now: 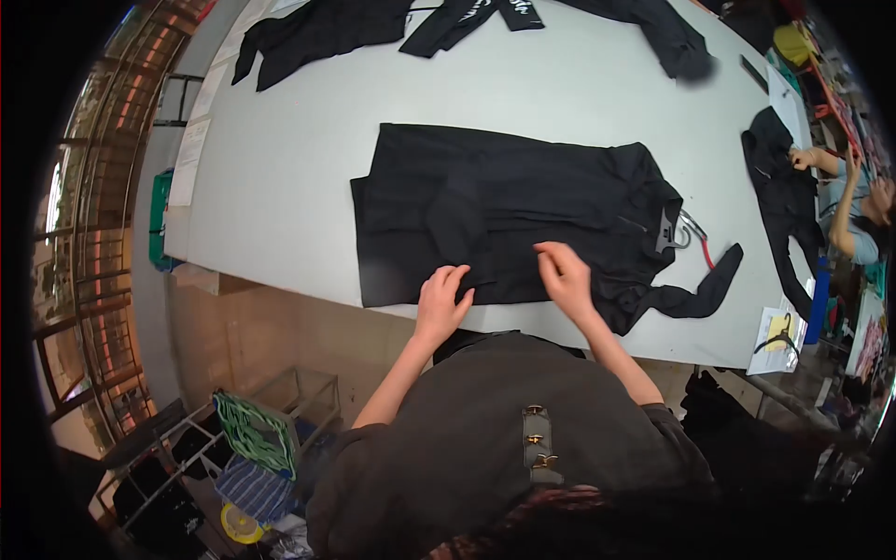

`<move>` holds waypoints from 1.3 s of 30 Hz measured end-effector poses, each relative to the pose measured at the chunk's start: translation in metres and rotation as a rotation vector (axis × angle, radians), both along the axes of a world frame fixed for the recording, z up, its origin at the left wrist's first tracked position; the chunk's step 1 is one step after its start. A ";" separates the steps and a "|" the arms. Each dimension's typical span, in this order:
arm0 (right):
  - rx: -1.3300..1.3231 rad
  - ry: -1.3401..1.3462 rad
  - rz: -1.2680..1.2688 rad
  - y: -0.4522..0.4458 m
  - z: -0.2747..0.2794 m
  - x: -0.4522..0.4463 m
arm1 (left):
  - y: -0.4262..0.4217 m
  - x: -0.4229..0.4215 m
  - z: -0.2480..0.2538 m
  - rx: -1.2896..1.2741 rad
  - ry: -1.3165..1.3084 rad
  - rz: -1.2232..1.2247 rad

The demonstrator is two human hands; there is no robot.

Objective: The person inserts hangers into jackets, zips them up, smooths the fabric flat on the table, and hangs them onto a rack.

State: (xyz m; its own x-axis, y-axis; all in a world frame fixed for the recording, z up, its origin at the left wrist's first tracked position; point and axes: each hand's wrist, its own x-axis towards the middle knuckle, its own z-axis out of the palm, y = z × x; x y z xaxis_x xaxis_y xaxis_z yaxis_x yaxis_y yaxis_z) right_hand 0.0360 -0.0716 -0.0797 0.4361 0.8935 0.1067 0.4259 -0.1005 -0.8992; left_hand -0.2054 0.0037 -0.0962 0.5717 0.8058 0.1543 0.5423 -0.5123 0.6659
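Note:
A long black collared garment point(551, 177) lies flat across the table, its hem to the left and its collar to the right. A grey hanger point(666, 230) shows inside the collar, with its hook outside. One sleeve point(702, 295) stretches out to the right, and another appears folded over the body. My left hand point(442, 301) is at the garment's near edge towards the hem, thumb and fingers apart. Over the near side, closer to the collar, my right hand point(566, 278) has its thumb and forefinger slightly apart. Whether either hand touches the cloth, I cannot tell.
More black garments point(327, 42) lie along the far edge of the white table point(280, 168). Another person, at the right end, has a hand on a dark garment point(782, 177). A black hanger point(777, 343) rests on papers at the near right corner. A metal-framed rack point(303, 397) stands below left.

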 end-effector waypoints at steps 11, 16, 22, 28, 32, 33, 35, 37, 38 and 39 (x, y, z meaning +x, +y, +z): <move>-0.176 -0.391 0.545 0.035 -0.018 -0.051 | 0.024 0.005 0.023 -0.054 -0.037 -0.142; -0.251 0.066 0.543 0.055 0.010 -0.042 | 0.045 0.015 0.039 0.223 -0.163 -0.071; 0.118 1.346 0.405 0.049 0.088 -0.035 | 0.087 0.054 0.022 -0.573 -0.496 -0.217; 0.367 1.544 0.023 0.029 0.124 0.048 | 0.078 0.151 0.091 -1.227 -0.723 -0.549; 0.386 1.578 -0.035 0.012 0.095 0.075 | 0.059 0.199 0.121 -1.880 -1.080 -0.688; 0.434 1.640 0.015 0.006 0.087 0.080 | 0.053 0.207 0.130 -1.946 -1.076 -0.712; 0.475 1.698 -0.078 0.000 0.093 0.082 | 0.045 0.219 0.137 -2.088 -1.092 -0.782; 0.556 1.667 0.009 -0.005 0.090 0.083 | 0.041 0.225 0.132 -2.169 -1.093 -0.877; 0.524 1.623 -0.107 -0.003 0.087 0.082 | 0.040 0.225 0.130 -2.173 -1.069 -0.920; 0.512 1.611 -0.105 -0.004 0.085 0.081 | 0.039 0.222 0.131 -2.142 -1.027 -0.902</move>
State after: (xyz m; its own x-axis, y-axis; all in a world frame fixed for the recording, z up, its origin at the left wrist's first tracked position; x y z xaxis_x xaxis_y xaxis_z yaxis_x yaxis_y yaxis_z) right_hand 0.1167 -0.0755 0.0049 0.4335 0.8727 -0.2248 -0.8769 0.3510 -0.3284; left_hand 0.0171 0.0423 0.0345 0.9815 -0.0700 0.1779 0.0463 0.9899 0.1341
